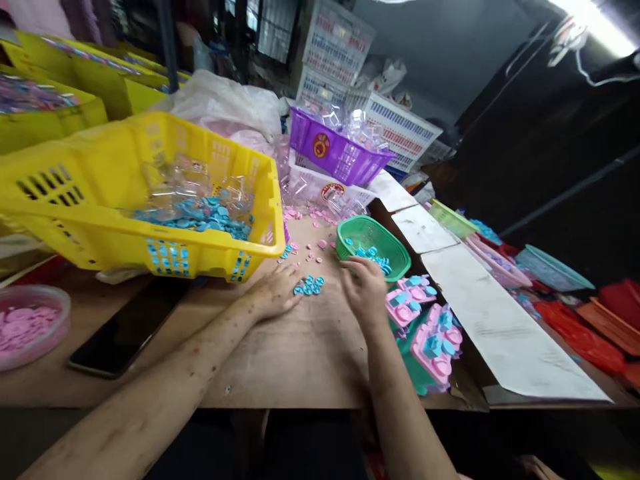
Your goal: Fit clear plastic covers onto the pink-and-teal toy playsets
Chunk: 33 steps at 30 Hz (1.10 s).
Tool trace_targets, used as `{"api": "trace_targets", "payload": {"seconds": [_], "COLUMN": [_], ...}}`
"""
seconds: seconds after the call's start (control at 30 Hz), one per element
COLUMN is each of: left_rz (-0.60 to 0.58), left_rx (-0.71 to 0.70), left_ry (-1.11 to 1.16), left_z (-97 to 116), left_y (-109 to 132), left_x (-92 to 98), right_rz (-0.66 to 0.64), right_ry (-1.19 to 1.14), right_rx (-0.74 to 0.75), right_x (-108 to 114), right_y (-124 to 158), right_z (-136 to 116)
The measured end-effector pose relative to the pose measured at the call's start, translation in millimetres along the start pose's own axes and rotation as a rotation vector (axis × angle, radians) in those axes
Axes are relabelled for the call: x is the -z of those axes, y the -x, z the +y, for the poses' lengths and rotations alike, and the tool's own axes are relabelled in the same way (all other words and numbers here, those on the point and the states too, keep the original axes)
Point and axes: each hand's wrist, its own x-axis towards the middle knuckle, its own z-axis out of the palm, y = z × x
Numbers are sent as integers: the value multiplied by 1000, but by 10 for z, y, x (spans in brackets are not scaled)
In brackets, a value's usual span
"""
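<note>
"While the left hand [280,291] lies palm down at the centre of the frame, its fingers extended, the small blue pieces [309,285] sit in a tight cluster just beside its fingertips. Contact: I cannot tell from here."

"Noted. And the right hand [366,290]?"

"Right of centre, at the near rim of the green basket [377,232]. Fingers loosely bent; whether they pinch anything, I cannot tell. Blue parts [373,255] lie inside the basket, just beyond the knuckles."

"So the cluster is between the two hands, on the brown tabletop [280,377]?"

"Correct. Behind it, loose pink pieces [323,244] are scattered toward the upper middle."

"Right side of the frame?"

"Pink-and-blue assemblies [434,347], just below the green basket and near the right forearm. Beyond them, white panels [480,307] run down toward the lower right."

"Left side?"

"A large yellow basket [110,243], holding blue parts and clear plastic pieces. Below it, a dark phone [127,330] lies slantwise on the tabletop. At the far left edge, a round clear tub [65,308] contains pink discs [25,325]."

"Upper middle?"

"A purple basket [343,159], heaped with clear plastic pieces; white crates [337,40] are stacked behind it."
</note>
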Motion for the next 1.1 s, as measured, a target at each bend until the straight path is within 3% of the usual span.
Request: {"api": "trace_targets", "payload": {"seconds": [0.07, 0.13, 0.23, 0.4, 0.53, 0.7, 0.8, 0.9, 1.0, 1.1], "left_rz": [-7, -9, -2, 44, 80, 57, -77, -172, -189, -180], "left_rx": [-60, -123, -189, -202, -217, -273, -248, -147, -73, -52], "left_ry": [22, 51, 100, 124, 146, 391, 615, 749, 828, 872], "left_z": [6, 29, 76, 106, 98, 207, 322, 403, 431, 435], "left_y": [-1, -8, -9, 28, 18, 13, 43, 66, 70, 64], "left_x": [-42, -67, -75, -34, -27, -37, -30, -29, -44, -68], "right_rz": [164, 174, 99, 31, 21, -125, -194, -170, -297, -491], "right_ry": [195, 251, 228, 101, -29, -244, -325, -287, -203, -32], "right_rx": [-179, -226, -158, 2, 27, 136, 220, 217, 226, 166], "right_x": [250, 395, 471, 567, 720, 935, 1037, 1007, 777, 375], "right_y": [168, 343, 478, 397, 452, 552, 338, -127, -708, -1267], "right_z": [136, 252, 363, 411, 146, -562, -802, -747, -564, -406]}}
